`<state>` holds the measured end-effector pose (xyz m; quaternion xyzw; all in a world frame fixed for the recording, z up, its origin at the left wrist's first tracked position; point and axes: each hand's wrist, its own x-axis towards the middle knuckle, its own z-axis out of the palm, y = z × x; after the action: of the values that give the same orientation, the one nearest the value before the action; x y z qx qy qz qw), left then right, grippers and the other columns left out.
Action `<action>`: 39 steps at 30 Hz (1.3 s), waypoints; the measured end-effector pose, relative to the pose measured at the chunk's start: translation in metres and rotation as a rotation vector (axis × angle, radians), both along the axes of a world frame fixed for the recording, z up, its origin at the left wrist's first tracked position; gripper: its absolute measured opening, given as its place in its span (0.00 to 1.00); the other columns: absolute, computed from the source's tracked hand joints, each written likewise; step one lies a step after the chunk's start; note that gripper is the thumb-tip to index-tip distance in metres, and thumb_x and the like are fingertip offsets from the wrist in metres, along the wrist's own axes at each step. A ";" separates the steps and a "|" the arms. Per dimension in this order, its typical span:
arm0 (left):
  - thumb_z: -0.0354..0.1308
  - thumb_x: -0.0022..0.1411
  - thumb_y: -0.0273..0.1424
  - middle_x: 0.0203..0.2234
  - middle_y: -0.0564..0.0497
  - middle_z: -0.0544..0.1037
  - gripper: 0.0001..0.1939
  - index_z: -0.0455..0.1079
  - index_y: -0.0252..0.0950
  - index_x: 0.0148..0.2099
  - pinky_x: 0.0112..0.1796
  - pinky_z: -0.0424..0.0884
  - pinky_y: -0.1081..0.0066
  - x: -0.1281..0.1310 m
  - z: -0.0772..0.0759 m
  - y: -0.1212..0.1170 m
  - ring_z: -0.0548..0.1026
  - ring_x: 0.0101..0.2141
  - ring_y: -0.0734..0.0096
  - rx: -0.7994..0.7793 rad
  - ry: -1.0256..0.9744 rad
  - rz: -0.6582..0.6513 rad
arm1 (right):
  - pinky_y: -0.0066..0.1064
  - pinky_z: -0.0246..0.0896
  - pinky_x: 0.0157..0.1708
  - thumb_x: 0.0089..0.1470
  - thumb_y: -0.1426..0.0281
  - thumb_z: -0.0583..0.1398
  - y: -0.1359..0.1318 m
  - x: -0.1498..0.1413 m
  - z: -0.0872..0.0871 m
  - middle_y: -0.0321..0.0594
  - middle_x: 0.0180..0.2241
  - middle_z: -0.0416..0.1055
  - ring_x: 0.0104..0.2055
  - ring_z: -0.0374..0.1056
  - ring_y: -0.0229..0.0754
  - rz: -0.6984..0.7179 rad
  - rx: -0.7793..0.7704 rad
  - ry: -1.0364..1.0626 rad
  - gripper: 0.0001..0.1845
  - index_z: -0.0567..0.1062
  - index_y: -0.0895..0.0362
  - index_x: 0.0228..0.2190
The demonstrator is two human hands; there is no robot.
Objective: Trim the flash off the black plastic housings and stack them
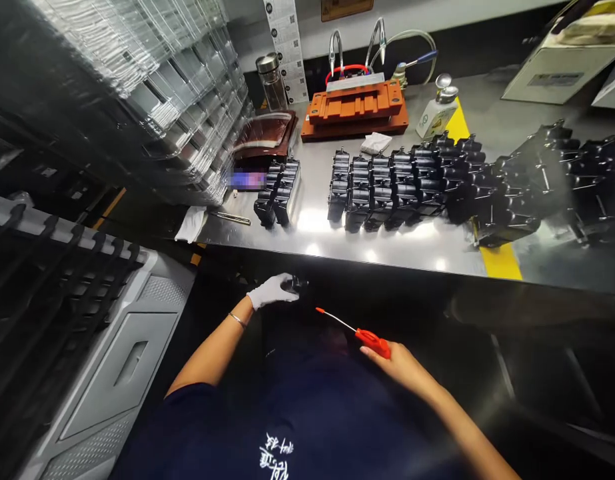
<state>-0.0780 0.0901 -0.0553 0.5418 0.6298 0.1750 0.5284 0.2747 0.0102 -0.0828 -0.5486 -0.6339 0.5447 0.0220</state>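
Observation:
My left hand [273,292], in a white glove, grips a small black part [298,285] in front of the table's edge; its details blend into the dark behind. Bare and wrapped round the handle, my right hand [398,362] holds a red air blow gun [373,342]. The gun's thin metal nozzle ends in a red tip, which points toward the black part and stays apart from it. On the steel table, several black molded parts [382,190] stand in rows, and a smaller group of black parts [278,192] sits to their left.
An orange fixture [356,107] stands at the back, beside a white dispenser bottle [438,110]. Stacked clear plastic trays [187,113] rise at the left. A grey crate [122,363] stands lower left. A glass flask [272,83] and white boxes [554,73] are near the wall.

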 end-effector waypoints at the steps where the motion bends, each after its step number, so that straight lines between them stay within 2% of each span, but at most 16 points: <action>1: 0.67 0.48 0.40 0.38 0.45 0.79 0.25 0.71 0.34 0.46 0.42 0.71 0.67 0.000 -0.005 0.002 0.77 0.37 0.66 -0.013 -0.037 0.074 | 0.31 0.66 0.33 0.52 0.46 0.54 -0.002 -0.002 0.000 0.35 0.28 0.78 0.34 0.74 0.48 0.020 -0.001 -0.005 0.26 0.80 0.51 0.36; 4: 0.59 0.56 0.48 0.38 0.41 0.79 0.29 0.68 0.30 0.50 0.38 0.71 0.69 0.009 -0.022 0.009 0.77 0.35 0.66 -0.046 -0.091 0.247 | 0.31 0.64 0.30 0.52 0.46 0.54 -0.007 -0.011 0.004 0.35 0.24 0.75 0.30 0.72 0.46 0.059 0.017 -0.019 0.25 0.80 0.52 0.32; 6: 0.61 0.54 0.49 0.34 0.40 0.79 0.31 0.69 0.28 0.48 0.35 0.71 0.68 0.021 -0.031 0.012 0.77 0.33 0.64 -0.078 -0.085 0.318 | 0.31 0.62 0.30 0.52 0.46 0.54 -0.008 -0.019 0.008 0.36 0.24 0.75 0.29 0.72 0.45 0.075 0.028 -0.055 0.25 0.78 0.52 0.32; 9: 0.65 0.49 0.47 0.29 0.42 0.80 0.30 0.70 0.27 0.46 0.33 0.70 0.68 0.040 -0.040 0.012 0.78 0.31 0.62 -0.129 -0.061 0.361 | 0.30 0.59 0.29 0.53 0.44 0.53 -0.007 -0.029 0.016 0.38 0.25 0.75 0.29 0.72 0.45 0.114 0.041 -0.151 0.26 0.75 0.52 0.29; 12: 0.66 0.49 0.45 0.31 0.42 0.80 0.32 0.69 0.27 0.50 0.33 0.70 0.70 0.051 -0.040 0.012 0.78 0.32 0.62 -0.157 -0.027 0.371 | 0.30 0.56 0.29 0.53 0.44 0.52 -0.005 -0.036 0.023 0.39 0.25 0.75 0.30 0.71 0.46 0.149 0.060 -0.232 0.26 0.73 0.52 0.28; 17: 0.65 0.50 0.44 0.34 0.43 0.81 0.34 0.65 0.28 0.54 0.35 0.69 0.71 0.055 -0.031 0.015 0.78 0.34 0.63 -0.148 0.060 0.342 | 0.30 0.55 0.28 0.54 0.44 0.51 -0.005 -0.039 0.027 0.40 0.25 0.75 0.29 0.71 0.46 0.162 0.065 -0.271 0.26 0.73 0.52 0.28; 21: 0.63 0.51 0.44 0.37 0.43 0.80 0.28 0.68 0.31 0.49 0.37 0.69 0.71 0.057 -0.017 0.009 0.77 0.38 0.61 -0.113 0.134 0.269 | 0.29 0.56 0.28 0.54 0.45 0.52 -0.002 -0.037 0.025 0.39 0.24 0.75 0.28 0.71 0.45 0.124 0.065 -0.247 0.25 0.74 0.52 0.29; 27: 0.60 0.54 0.44 0.32 0.46 0.79 0.18 0.71 0.33 0.39 0.34 0.68 0.70 0.056 0.010 -0.009 0.76 0.35 0.61 -0.062 0.192 0.121 | 0.31 0.58 0.28 0.54 0.44 0.50 0.014 -0.020 0.021 0.39 0.24 0.74 0.28 0.71 0.46 -0.072 0.100 -0.362 0.27 0.75 0.51 0.31; 35: 0.58 0.56 0.42 0.38 0.46 0.79 0.18 0.70 0.35 0.44 0.38 0.70 0.71 0.060 0.017 -0.017 0.77 0.39 0.61 0.000 0.247 0.029 | 0.31 0.60 0.30 0.54 0.44 0.51 0.013 -0.017 0.015 0.38 0.26 0.76 0.31 0.73 0.47 -0.067 0.102 -0.333 0.26 0.77 0.50 0.34; 39: 0.57 0.56 0.43 0.36 0.46 0.79 0.18 0.71 0.36 0.42 0.35 0.69 0.70 0.060 0.026 -0.020 0.77 0.36 0.60 -0.023 0.346 -0.006 | 0.32 0.60 0.30 0.53 0.44 0.51 0.012 -0.017 0.012 0.39 0.27 0.77 0.32 0.73 0.49 -0.075 0.092 -0.327 0.27 0.77 0.50 0.35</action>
<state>-0.0177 0.0703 -0.0294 0.5594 0.7118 0.0701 0.4188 0.2577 0.0219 -0.0707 -0.6515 -0.6324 0.4175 -0.0359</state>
